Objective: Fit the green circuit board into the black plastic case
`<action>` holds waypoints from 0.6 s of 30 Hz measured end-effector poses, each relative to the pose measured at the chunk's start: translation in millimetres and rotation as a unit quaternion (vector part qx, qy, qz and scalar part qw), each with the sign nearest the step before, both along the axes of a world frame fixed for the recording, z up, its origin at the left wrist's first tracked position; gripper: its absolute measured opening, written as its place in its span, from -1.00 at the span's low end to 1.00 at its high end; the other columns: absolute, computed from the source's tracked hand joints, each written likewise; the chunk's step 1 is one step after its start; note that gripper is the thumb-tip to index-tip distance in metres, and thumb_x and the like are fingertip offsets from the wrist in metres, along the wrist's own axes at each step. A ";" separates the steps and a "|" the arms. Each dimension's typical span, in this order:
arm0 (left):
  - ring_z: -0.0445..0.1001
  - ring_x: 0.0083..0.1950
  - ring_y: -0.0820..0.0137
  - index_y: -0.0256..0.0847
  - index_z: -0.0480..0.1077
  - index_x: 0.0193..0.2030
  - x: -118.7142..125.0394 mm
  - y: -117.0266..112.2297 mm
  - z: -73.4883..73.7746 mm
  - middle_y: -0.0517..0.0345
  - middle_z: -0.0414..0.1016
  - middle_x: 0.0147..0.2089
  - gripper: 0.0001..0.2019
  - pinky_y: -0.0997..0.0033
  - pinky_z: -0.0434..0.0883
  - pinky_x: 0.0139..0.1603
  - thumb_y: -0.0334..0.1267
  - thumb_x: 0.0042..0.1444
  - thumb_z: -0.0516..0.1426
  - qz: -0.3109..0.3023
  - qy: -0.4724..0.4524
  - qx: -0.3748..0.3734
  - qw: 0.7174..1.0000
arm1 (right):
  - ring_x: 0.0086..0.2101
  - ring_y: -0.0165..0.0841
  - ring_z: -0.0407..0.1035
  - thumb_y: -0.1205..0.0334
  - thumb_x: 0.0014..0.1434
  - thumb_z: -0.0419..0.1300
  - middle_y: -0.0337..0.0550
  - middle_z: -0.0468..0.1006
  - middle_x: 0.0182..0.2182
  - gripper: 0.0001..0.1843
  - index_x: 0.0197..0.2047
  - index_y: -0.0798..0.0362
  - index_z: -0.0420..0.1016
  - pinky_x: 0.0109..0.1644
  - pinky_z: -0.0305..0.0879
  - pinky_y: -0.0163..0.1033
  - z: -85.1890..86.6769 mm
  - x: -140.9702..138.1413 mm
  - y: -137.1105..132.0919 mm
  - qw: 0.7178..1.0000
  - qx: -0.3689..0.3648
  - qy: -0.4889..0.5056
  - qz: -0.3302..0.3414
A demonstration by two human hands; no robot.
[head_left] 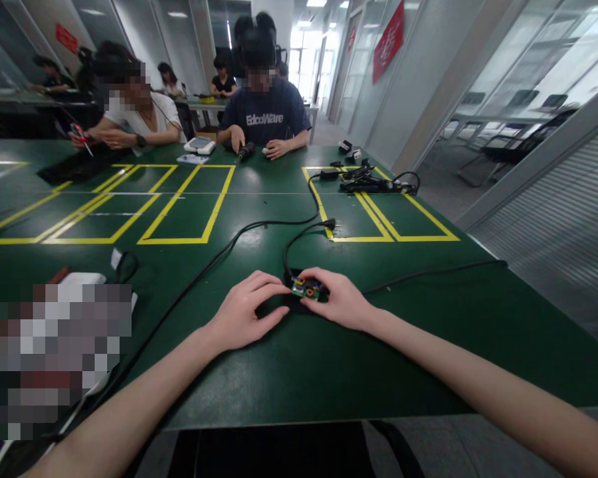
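A small green circuit board (306,289) with orange coils lies over a black casing (295,307) on the table in front of me. From the right, my right hand (341,299) grips the board between thumb and fingers. My left hand (256,307) is at the board's left side, its fingers apart and the forefinger tip at or touching the board's edge; nothing is held in it. A black cord runs up from the casing and ends in a plug (331,224). A second black cable (393,287) reaches rightward from beside my right hand.
The green table (259,385) carries yellow tape outlines (187,240). A long black cable (229,247) crosses from lower left to an adapter (329,174). Dark gear (371,180) lies at the far right, a pixelated pile (60,358) at left. Across sit a person in dark blue (264,109) and one in white (149,116).
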State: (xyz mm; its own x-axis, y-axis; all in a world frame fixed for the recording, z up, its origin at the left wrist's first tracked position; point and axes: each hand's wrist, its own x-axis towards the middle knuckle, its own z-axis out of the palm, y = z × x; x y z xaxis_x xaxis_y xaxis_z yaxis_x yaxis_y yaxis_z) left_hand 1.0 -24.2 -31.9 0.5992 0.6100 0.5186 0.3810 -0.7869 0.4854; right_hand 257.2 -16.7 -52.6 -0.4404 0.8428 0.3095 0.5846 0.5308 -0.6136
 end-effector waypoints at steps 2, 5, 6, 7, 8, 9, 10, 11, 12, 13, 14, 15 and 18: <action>0.56 -0.06 0.26 -0.18 0.51 -0.02 -0.9 -0.9 1.8 0.01 0.61 -0.08 -0.82 0.24 0.50 -0.02 -0.19 0.31 0.21 -0.004 0.007 -0.006 1.000 | -0.07 -0.22 0.60 0.26 0.16 0.34 -0.08 0.68 -0.03 -0.62 0.07 0.00 0.52 0.05 0.51 -0.15 1.6 -12.9 -16.2 0.996 0.003 0.008 0.086; 0.55 -0.23 0.31 -0.19 0.49 -0.07 -2.2 -1.9 2.6 0.14 0.58 -0.27 -0.74 0.28 0.43 -0.13 -0.08 0.22 0.29 -0.021 0.056 -0.024 0.998 | -0.08 -0.25 0.61 0.27 0.20 0.34 -0.09 0.68 -0.04 -0.65 0.07 0.00 0.53 0.05 0.51 -0.20 2.6 -19.1 -27.0 0.989 0.007 0.023 0.146; 0.54 -0.25 0.31 -0.19 0.49 -0.05 -2.5 -2.0 2.5 0.16 0.57 -0.28 -0.69 0.29 0.42 -0.14 -0.05 0.19 0.32 -0.022 0.074 -0.029 0.997 | -0.07 -0.26 0.61 0.27 0.21 0.34 -0.09 0.68 -0.04 -0.65 0.07 0.00 0.53 0.05 0.51 -0.21 2.3 -18.6 -27.8 0.988 0.012 0.028 0.151; 0.55 -0.23 0.30 -0.19 0.49 -0.02 -2.7 -2.0 2.2 0.15 0.58 -0.27 -0.63 0.28 0.41 -0.13 -0.02 0.16 0.34 -0.023 0.091 -0.031 0.995 | -0.07 -0.26 0.61 0.26 0.21 0.35 -0.09 0.69 -0.04 -0.64 0.09 0.00 0.52 0.05 0.51 -0.21 1.7 -17.6 -27.9 0.988 0.020 0.034 0.152; 0.56 -0.20 0.27 -0.19 0.48 0.01 -2.7 -2.0 1.9 0.13 0.59 -0.24 -0.59 0.27 0.41 -0.11 0.00 0.14 0.35 -0.023 0.106 -0.033 0.994 | -0.08 -0.26 0.62 0.25 0.22 0.35 -0.09 0.69 -0.04 -0.63 0.10 0.00 0.52 0.05 0.52 -0.22 1.1 -16.2 -27.5 0.987 0.031 0.040 0.150; 0.57 -0.16 0.25 -0.19 0.48 0.04 -2.6 -2.0 1.7 0.11 0.61 -0.20 -0.56 0.25 0.42 -0.08 0.01 0.13 0.35 -0.025 0.119 -0.033 0.992 | -0.08 -0.26 0.62 0.23 0.23 0.35 -0.08 0.69 -0.05 -0.62 0.11 0.01 0.51 0.04 0.52 -0.22 0.4 -14.8 -26.9 0.987 0.044 0.044 0.147; 0.57 -0.13 0.23 -0.19 0.48 0.07 -2.2 -1.9 1.6 0.08 0.62 -0.16 -0.54 0.23 0.43 -0.04 0.02 0.13 0.35 -0.026 0.128 -0.032 0.991 | -0.09 -0.27 0.62 0.22 0.25 0.35 -0.08 0.70 -0.05 -0.62 0.12 0.01 0.51 0.03 0.53 -0.22 -0.1 -13.5 -26.3 0.987 0.058 0.046 0.142; 0.58 -0.08 0.21 -0.20 0.47 0.09 -1.8 -1.8 1.6 0.05 0.63 -0.11 -0.53 0.19 0.44 0.01 0.01 0.14 0.35 -0.026 0.134 -0.031 0.990 | -0.09 -0.27 0.63 0.20 0.26 0.34 -0.08 0.70 -0.05 -0.62 0.13 0.01 0.50 0.02 0.53 -0.23 -0.2 -12.4 -25.7 0.987 0.072 0.045 0.138; 0.58 -0.04 0.18 -0.20 0.46 0.12 -1.4 -1.7 1.6 0.03 0.63 -0.07 -0.51 0.15 0.44 0.07 0.01 0.14 0.35 -0.024 0.137 -0.030 0.990 | -0.10 -0.28 0.63 0.18 0.28 0.33 -0.08 0.70 -0.05 -0.62 0.14 0.02 0.49 0.01 0.54 -0.23 0.0 -11.5 -25.0 0.986 0.086 0.042 0.134; 0.57 0.01 0.16 -0.19 0.45 0.16 -0.9 -1.5 1.6 0.00 0.63 -0.01 -0.48 0.11 0.44 0.13 0.01 0.13 0.36 -0.022 0.137 -0.030 0.990 | -0.11 -0.28 0.63 0.16 0.30 0.32 -0.07 0.70 -0.05 -0.63 0.15 0.03 0.48 -0.01 0.54 -0.23 0.6 -10.8 -24.2 0.985 0.104 0.035 0.132; 0.56 0.07 0.13 -0.17 0.43 0.20 -0.5 -1.2 1.4 -0.02 0.62 0.06 -0.44 0.08 0.43 0.19 0.01 0.13 0.36 -0.021 0.137 -0.031 0.990 | -0.12 -0.28 0.63 0.15 0.33 0.30 -0.06 0.71 -0.05 -0.63 0.15 0.03 0.47 -0.02 0.54 -0.23 1.4 -10.3 -23.0 0.983 0.125 0.024 0.132; 0.55 0.13 0.11 -0.16 0.41 0.24 -0.3 -0.9 0.9 -0.04 0.60 0.12 -0.41 0.05 0.42 0.25 0.01 0.12 0.36 -0.021 0.138 -0.034 0.990 | -0.12 -0.28 0.63 0.13 0.36 0.28 -0.05 0.71 -0.05 -0.65 0.15 0.04 0.47 -0.03 0.54 -0.23 2.5 -9.9 -21.6 0.979 0.152 0.010 0.134; 0.49 0.26 0.07 -0.14 0.36 0.33 -0.7 0.8 -2.8 -0.08 0.54 0.25 -0.33 -0.01 0.39 0.35 0.03 0.13 0.35 -0.023 0.138 -0.037 0.989 | -0.19 -0.27 0.62 0.08 0.43 0.21 -0.02 0.71 -0.05 -0.70 0.12 0.05 0.50 -0.12 0.53 -0.19 5.1 -9.0 -15.1 0.959 0.241 -0.036 0.143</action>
